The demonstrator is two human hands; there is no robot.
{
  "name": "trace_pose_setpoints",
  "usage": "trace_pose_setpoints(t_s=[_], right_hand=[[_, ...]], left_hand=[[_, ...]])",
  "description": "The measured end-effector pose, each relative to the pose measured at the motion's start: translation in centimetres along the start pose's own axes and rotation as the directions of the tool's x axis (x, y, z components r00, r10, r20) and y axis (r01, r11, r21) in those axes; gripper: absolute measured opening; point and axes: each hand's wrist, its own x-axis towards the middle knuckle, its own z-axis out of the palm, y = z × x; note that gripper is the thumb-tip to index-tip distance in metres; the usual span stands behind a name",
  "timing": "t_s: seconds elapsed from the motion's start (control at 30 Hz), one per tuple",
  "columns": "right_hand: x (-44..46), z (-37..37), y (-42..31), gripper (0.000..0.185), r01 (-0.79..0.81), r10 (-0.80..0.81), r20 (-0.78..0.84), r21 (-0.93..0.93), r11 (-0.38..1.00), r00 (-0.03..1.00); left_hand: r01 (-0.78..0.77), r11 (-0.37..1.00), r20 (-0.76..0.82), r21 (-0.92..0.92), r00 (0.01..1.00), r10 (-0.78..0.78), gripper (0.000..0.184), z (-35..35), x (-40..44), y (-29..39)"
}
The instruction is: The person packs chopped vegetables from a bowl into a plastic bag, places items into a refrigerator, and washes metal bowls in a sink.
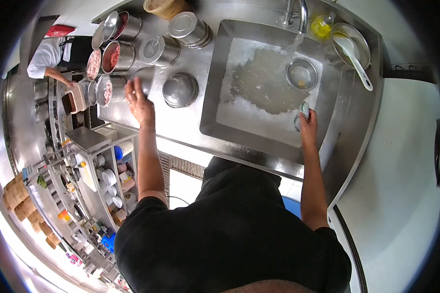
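My left hand (141, 103) is over the steel counter at the left, fingers spread, beside a blurred round metal item (144, 80). An upturned metal bowl (180, 90) rests on the counter to its right. My right hand (308, 124) holds a greenish-grey scrubbing pad (302, 115) above the front right part of the sink (259, 139). Cloudy, foamy water lies in the sink. Just beyond the pad, a small metal bowl (301, 74) sits in the water, with something small and yellowish inside. Water runs from the faucet (303, 19).
Lidded pots (160, 51) and containers of raw meat (114, 57) line the counter's back left. A strainer with a white ladle (353, 53) and a yellow soap bottle (321, 26) stand behind the sink, right. Another person (48, 53) holds a container at far left, near shelves.
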Motion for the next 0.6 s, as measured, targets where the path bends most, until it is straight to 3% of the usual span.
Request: trace_pose_setpoints(t_s=[0.1,0.17,0.27,0.33,0.37,0.43,0.53,0.57,0.6], right_hand=[[0.7,-0.5,0.9,0.038,-0.014,0.015,0.013,-0.012,1.000,1.000],[0.0,-0.8,0.5,0.038,-0.091,0.090,0.019,0.030,0.995,0.996],[-0.1,-1.4,1.8,0.038,-0.035,0.035,-0.001,-0.050,0.998,0.999],[-0.6,-1.4,1.4,0.039,-0.085,0.085,-0.012,-0.016,0.996,0.996],[-0.5,-1.4,1.1,0.039,-0.097,0.097,-0.004,0.004,0.995,0.995],[-0.5,-1.3,1.2,0.039,-0.111,0.113,-0.021,0.099,0.989,0.993],[-0.6,-1.1,1.9,0.045,-0.219,0.226,-0.001,0.243,0.945,0.974],[-0.5,-1.1,2.1,0.048,-0.267,0.275,0.014,0.286,0.920,0.961],[-0.7,-1.1,2.0,0.052,-0.295,0.314,-0.016,0.299,0.908,0.949]], left_hand=[[0.060,0.984,0.037,0.169,0.997,-0.067,0.062,2.3,-4.2,-4.7],[0.079,0.972,0.195,0.222,0.973,-0.124,0.064,3.7,-7.4,-5.5],[0.092,0.982,0.423,0.168,0.893,-0.156,0.086,3.3,-9.2,-4.4],[0.089,0.990,0.476,0.113,0.869,-0.133,0.098,2.9,-9.6,-3.6],[0.050,0.987,0.457,0.151,0.882,-0.115,0.097,2.8,-9.5,-3.3],[0.039,0.992,0.258,0.118,0.964,-0.069,0.088,2.1,-8.1,-1.3],[-0.196,0.937,-0.117,-0.289,0.979,0.169,0.061,3.2,-4.1,7.4],[-0.279,0.840,-0.119,-0.465,0.960,0.253,0.058,4.3,-3.4,11.5],[-0.240,0.815,-0.016,-0.527,0.962,0.273,0.055,5.9,-3.7,16.1]])
